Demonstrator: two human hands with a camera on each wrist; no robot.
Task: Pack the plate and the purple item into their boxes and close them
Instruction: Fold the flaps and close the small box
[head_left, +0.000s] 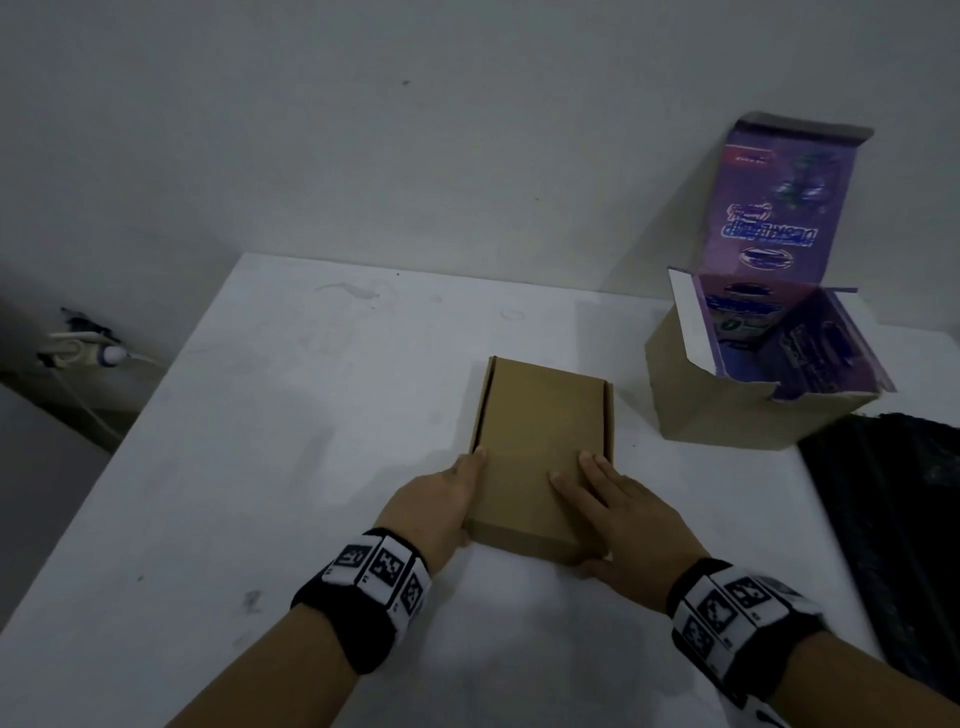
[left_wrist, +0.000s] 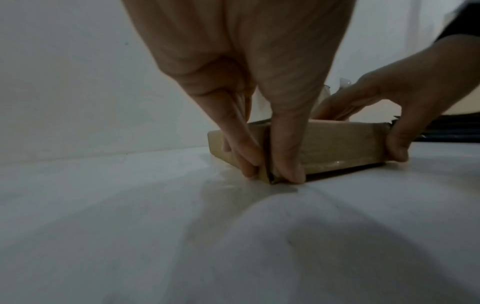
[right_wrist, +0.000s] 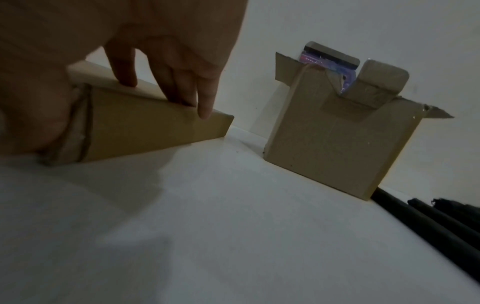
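Note:
A flat brown cardboard box (head_left: 540, 447) lies closed on the white table (head_left: 311, 467) right in front of me. My left hand (head_left: 447, 499) pinches its near left corner, thumb on the front wall and fingers along the left side (left_wrist: 272, 174). My right hand (head_left: 613, 509) lays its fingers on the lid near the right edge, and the thumb hooks the near right corner (left_wrist: 397, 152). A taller brown box (head_left: 753, 405) stands open at the back right, purple print inside, its lid flap (head_left: 789, 208) upright. No plate is in view.
A black sheet or bag (head_left: 893, 519) lies at the table's right edge, just right of the open box (right_wrist: 337, 144). A grey wall (head_left: 415, 130) runs behind the table. On the left, the table edge drops to a floor with a cable and plug (head_left: 83, 353).

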